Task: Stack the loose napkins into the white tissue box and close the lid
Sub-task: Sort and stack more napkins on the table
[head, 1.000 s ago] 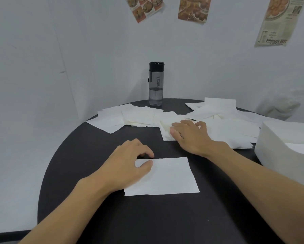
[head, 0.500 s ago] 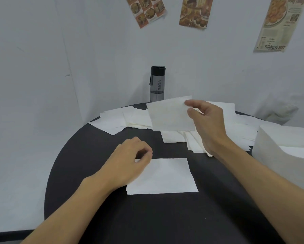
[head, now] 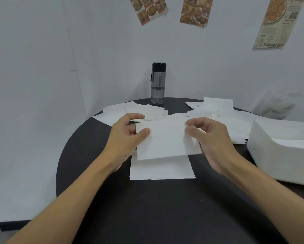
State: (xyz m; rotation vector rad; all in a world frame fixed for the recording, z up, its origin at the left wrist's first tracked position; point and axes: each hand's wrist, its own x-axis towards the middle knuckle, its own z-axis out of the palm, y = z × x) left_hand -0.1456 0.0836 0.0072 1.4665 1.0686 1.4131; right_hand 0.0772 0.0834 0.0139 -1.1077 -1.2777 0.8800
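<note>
Far edge of desk (head: 147,217): loose napkins (head: 117,113) scattered across. Left hand (head: 124,138): thumb in front, fingers curled behind, pinching left edge of held napkin (head: 167,140), which is lifted above flat napkin (head: 162,170) at mid-desk. Bottle (head: 158,83) upright at far edge. Right hand (head: 214,140): fingers curled, pinching held napkin's right edge. White tissue box (head: 278,159) at right edge, top open.

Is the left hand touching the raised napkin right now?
Touching. The head view shows the left hand pinching the raised napkin at its left edge, thumb on its front.
</note>
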